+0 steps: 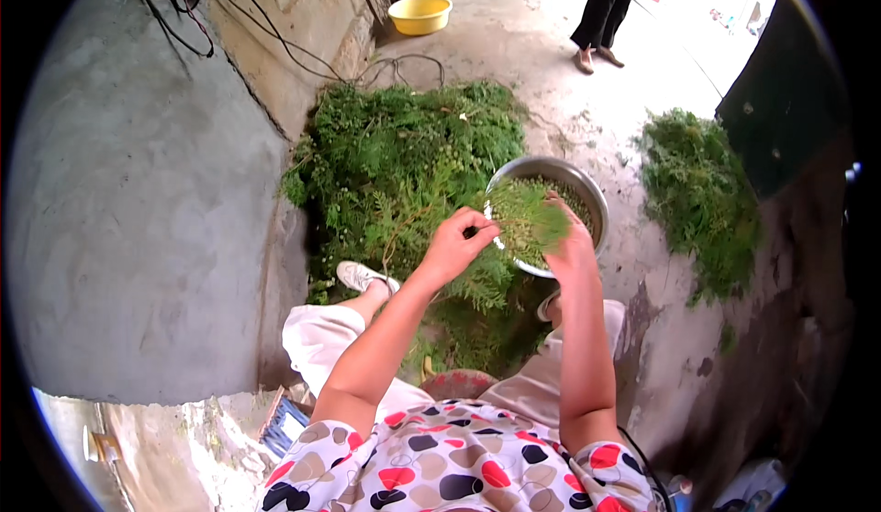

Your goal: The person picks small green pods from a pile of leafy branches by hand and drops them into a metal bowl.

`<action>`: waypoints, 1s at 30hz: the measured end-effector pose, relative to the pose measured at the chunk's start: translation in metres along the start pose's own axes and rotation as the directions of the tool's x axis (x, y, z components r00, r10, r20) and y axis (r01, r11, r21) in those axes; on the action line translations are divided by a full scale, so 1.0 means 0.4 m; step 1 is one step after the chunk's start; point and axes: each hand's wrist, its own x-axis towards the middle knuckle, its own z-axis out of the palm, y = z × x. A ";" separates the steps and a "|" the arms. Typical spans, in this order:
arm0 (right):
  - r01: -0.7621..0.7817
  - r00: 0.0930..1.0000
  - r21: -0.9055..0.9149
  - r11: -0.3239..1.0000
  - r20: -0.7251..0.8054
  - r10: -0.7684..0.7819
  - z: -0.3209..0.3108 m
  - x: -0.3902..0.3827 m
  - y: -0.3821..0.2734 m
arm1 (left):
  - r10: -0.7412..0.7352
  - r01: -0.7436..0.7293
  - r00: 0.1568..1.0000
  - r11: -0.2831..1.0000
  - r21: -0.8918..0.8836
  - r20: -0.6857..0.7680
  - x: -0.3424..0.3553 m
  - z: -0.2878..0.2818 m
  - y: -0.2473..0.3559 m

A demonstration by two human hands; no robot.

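Note:
My left hand (463, 241) pinches the stem end of a green, feathery cypress-like sprig (518, 223), held over a steel basin (597, 200). At the sprig's right side my right hand (569, 241) is closed on the foliage, its fingertips partly hidden and blurred. Small pale green berries (560, 191) fill much of the basin. A large heap of leafy cut branches (404, 136) lies on the floor in front of me, reaching between my feet.
A second pile of branches (693, 209) lies at the right, beside a dark panel (780, 90). A yellow tub (418, 16) and cables (321, 72) are at the back left. Another person's legs (606, 7) stand at the back. A grey concrete surface (156, 237) is on my left.

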 end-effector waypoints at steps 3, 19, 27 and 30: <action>0.273 0.961 -0.124 0.954 0.001 -0.275 -0.074 0.067 -0.048 | -0.100 0.096 0.992 0.994 -0.052 -0.074 0.010 -0.044 -0.037; -0.068 0.801 -0.850 0.522 -0.358 -0.479 -0.686 0.091 -0.174 | -0.363 0.296 0.908 0.909 -0.293 -0.208 0.052 -0.144 -0.156; 0.072 0.841 -0.841 0.536 -0.238 -0.486 -0.649 0.107 0.164 | -0.423 0.354 0.883 0.884 -0.305 -0.204 0.080 -0.136 -0.196; -0.573 0.736 -0.724 0.384 -0.661 -0.149 -0.928 0.005 0.357 | -0.441 0.386 0.877 0.883 -0.268 -0.190 0.114 -0.109 -0.182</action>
